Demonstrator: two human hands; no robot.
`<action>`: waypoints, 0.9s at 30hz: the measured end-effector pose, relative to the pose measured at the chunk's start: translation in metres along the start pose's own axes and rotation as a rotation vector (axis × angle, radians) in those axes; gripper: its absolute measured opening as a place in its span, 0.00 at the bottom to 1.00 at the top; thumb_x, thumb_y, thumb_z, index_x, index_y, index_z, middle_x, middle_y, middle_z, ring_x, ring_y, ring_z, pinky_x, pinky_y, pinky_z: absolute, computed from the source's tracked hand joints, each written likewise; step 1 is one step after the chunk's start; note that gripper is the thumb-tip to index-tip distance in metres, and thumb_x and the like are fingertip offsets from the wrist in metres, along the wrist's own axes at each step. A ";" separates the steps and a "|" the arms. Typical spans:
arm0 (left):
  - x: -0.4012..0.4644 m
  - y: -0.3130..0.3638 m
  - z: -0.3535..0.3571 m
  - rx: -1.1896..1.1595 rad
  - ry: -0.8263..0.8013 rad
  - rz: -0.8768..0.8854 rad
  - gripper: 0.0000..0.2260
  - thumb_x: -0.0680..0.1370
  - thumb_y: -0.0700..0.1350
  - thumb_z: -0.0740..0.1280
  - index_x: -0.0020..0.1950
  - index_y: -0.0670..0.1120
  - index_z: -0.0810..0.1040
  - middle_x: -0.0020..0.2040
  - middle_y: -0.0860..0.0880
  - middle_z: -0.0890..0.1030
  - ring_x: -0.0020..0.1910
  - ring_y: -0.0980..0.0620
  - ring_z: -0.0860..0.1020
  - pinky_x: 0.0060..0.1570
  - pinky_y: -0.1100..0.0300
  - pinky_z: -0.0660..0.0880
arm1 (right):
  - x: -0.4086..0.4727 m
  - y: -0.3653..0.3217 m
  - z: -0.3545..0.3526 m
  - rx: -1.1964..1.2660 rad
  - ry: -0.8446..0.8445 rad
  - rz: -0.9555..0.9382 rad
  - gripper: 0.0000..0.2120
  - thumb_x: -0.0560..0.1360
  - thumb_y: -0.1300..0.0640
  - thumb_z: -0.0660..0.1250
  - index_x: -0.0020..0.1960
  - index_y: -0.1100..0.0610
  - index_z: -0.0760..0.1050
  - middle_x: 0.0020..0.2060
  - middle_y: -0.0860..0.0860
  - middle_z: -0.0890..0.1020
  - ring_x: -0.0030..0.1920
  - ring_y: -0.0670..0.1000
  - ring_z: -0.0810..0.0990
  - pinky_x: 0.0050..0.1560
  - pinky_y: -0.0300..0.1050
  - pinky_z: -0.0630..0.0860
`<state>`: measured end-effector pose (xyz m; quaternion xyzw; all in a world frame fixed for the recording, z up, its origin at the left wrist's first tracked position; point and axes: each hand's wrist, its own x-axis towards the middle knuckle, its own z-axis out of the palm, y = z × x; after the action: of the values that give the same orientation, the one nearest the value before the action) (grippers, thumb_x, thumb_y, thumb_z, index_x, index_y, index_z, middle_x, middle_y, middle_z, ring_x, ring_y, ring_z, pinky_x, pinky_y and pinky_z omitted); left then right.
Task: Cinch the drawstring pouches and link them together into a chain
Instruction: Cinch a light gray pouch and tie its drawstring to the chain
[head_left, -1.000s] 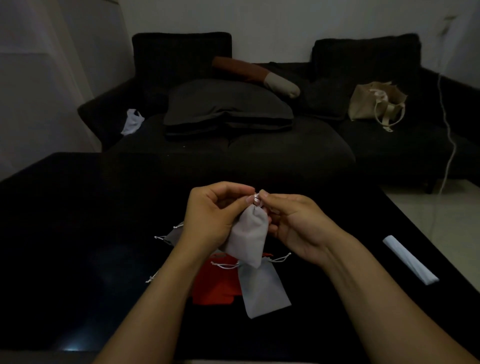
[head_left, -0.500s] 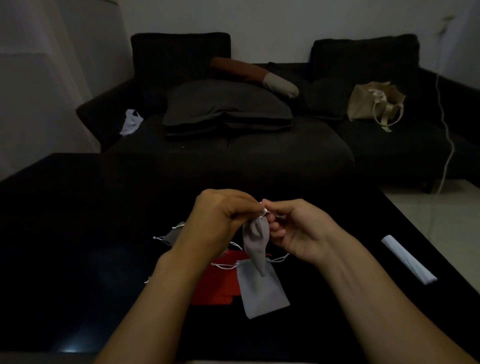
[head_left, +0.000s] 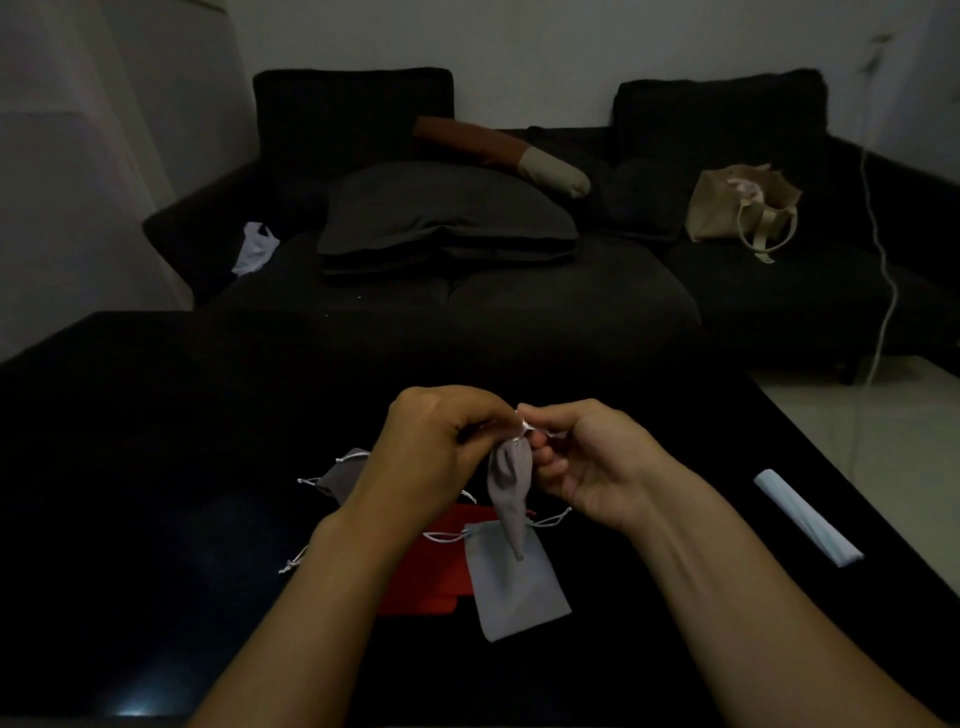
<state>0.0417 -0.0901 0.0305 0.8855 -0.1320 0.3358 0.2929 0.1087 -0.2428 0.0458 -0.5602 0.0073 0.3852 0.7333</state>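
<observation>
Both hands are up over the black table (head_left: 156, 467), the left hand (head_left: 431, 452) and right hand (head_left: 587, 467) each pinching the strings at the neck of a grey pouch (head_left: 509, 493) so it hangs free, probably mid-cinch. Directly under it lie another grey pouch (head_left: 514, 587) and a red pouch (head_left: 431, 577).

black table (head_left: 156, 467) | on it: grey pouch (head_left: 514, 582), red pouch (head_left: 431, 577), white roll (head_left: 805, 517)

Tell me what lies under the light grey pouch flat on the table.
The light grey pouch overlaps the edge of a red pouch on the black table. How far the red one runs beneath is hidden, and the left forearm covers its other side.
</observation>
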 end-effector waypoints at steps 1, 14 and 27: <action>0.000 -0.001 0.000 -0.005 -0.001 -0.010 0.06 0.73 0.39 0.75 0.49 0.46 0.86 0.44 0.53 0.86 0.44 0.62 0.83 0.45 0.66 0.79 | 0.000 0.000 0.000 0.005 -0.002 0.004 0.10 0.77 0.62 0.65 0.37 0.60 0.75 0.28 0.51 0.70 0.27 0.44 0.66 0.21 0.31 0.61; -0.003 -0.002 0.000 -0.019 -0.056 -0.115 0.05 0.76 0.41 0.72 0.49 0.49 0.83 0.44 0.57 0.81 0.43 0.62 0.79 0.43 0.70 0.75 | -0.001 0.000 0.005 -0.080 0.057 -0.029 0.05 0.76 0.60 0.68 0.43 0.61 0.78 0.28 0.51 0.74 0.27 0.44 0.70 0.23 0.31 0.65; -0.008 -0.012 0.000 -0.124 -0.052 -0.331 0.03 0.82 0.42 0.62 0.49 0.46 0.74 0.44 0.49 0.77 0.41 0.53 0.76 0.39 0.62 0.71 | -0.003 -0.004 0.002 -0.150 0.132 -0.172 0.07 0.78 0.59 0.68 0.43 0.60 0.81 0.31 0.50 0.78 0.31 0.44 0.75 0.27 0.33 0.74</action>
<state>0.0410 -0.0802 0.0200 0.8838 -0.0124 0.2509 0.3947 0.1081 -0.2435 0.0508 -0.6360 -0.0214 0.2828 0.7177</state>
